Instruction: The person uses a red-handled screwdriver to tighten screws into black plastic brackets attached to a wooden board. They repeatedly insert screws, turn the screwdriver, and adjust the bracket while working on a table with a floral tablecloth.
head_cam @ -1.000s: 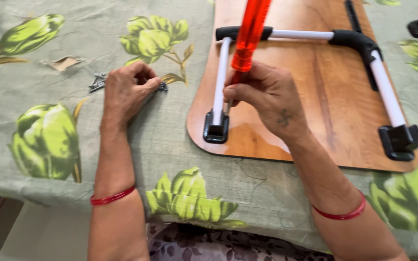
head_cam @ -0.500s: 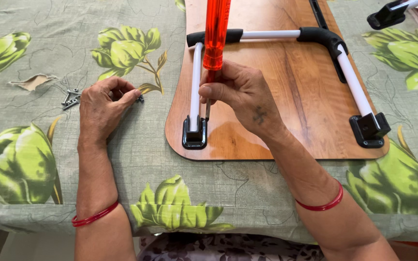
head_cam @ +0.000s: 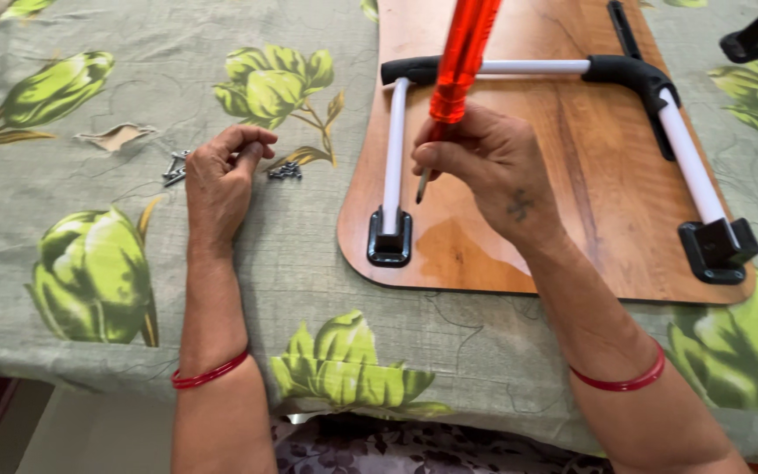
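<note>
Right hand (head_cam: 493,167) clamped on the red screwdriver (head_cam: 460,70), tip hanging just above the black foot bracket (head_cam: 389,239) on the wooden board (head_cam: 519,246); left hand (head_cam: 224,180), fingers curled, pinching among loose screws (head_cam: 284,171) on the table (head_cam: 89,132); best kept upright over the hole.

left hand (head_cam: 221,180): palm down, fingers curled | right hand (head_cam: 493,167): fingers clenched, wrist raised
</note>
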